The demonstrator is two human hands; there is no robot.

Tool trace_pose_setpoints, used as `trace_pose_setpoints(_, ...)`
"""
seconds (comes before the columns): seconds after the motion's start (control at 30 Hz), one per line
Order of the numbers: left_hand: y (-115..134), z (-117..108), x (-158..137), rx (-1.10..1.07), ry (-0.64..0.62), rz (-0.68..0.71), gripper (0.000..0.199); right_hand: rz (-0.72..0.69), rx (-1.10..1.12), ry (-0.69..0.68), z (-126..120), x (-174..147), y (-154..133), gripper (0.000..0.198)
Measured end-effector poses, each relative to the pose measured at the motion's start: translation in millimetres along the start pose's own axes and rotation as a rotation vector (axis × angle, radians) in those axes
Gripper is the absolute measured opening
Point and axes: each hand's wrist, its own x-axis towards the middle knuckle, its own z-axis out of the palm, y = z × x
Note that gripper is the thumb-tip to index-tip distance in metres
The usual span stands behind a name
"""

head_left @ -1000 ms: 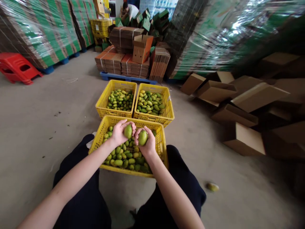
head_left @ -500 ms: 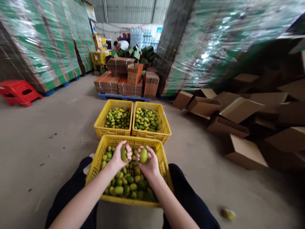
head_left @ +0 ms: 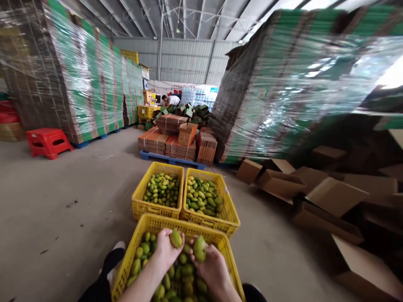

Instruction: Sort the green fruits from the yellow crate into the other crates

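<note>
My left hand (head_left: 169, 247) is closed around a small green mango (head_left: 176, 238) that shows between thumb and fingers. Beside it, my right hand (head_left: 212, 262) holds another green mango (head_left: 199, 249) with its fingers curled behind. Both hands are over the near yellow crate (head_left: 233, 260), which stands between my legs. Several green mangoes (head_left: 188, 270) lie in that crate, partly hidden by my forearms.
Two more yellow crates (head_left: 134, 206) of green and yellow mangoes touch the near one's far side. Beyond is a blue pallet (head_left: 171, 160) of flattened cartons. Open cardboard boxes (head_left: 333, 197) lie on the right; a red stool (head_left: 48, 142) stands left. A person (head_left: 172, 100) bends far back.
My view has tilted up, so crates and hands appear lower and more roof shows. The mangoes have turned in my hands, and both remain held.
</note>
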Motion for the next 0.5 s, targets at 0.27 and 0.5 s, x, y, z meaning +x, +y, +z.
trace_pose_setpoints(0.27, 0.7, -3.6, 6.1, 0.238, -0.123, -0.005, 0.024, -0.044, -0.116, -0.018, 17.9, -6.2, -14.1, 0.041)
trace_pose_setpoints(0.5, -1.0, -11.1, -12.4, 0.304, -0.224, -0.001, 0.029, 0.086, -0.095, -0.006, 19.1, -22.7, 1.7, 0.039)
